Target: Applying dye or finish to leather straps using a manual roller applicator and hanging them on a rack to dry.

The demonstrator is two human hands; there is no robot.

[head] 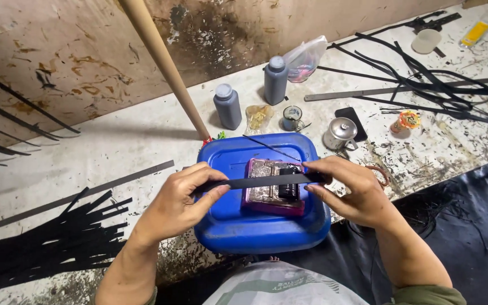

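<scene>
Black strip (266,181), thin and flat, stretched taut between both hands.

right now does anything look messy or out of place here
Yes: thin black strips lie tangled across the stained floor upper right. Both hands hold a black strip flat over the blue container.

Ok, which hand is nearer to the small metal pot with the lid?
The right hand. It grips one end of the black strip just below and left of the metal pot. The left hand holds the strip's other end, across the blue container.
</scene>
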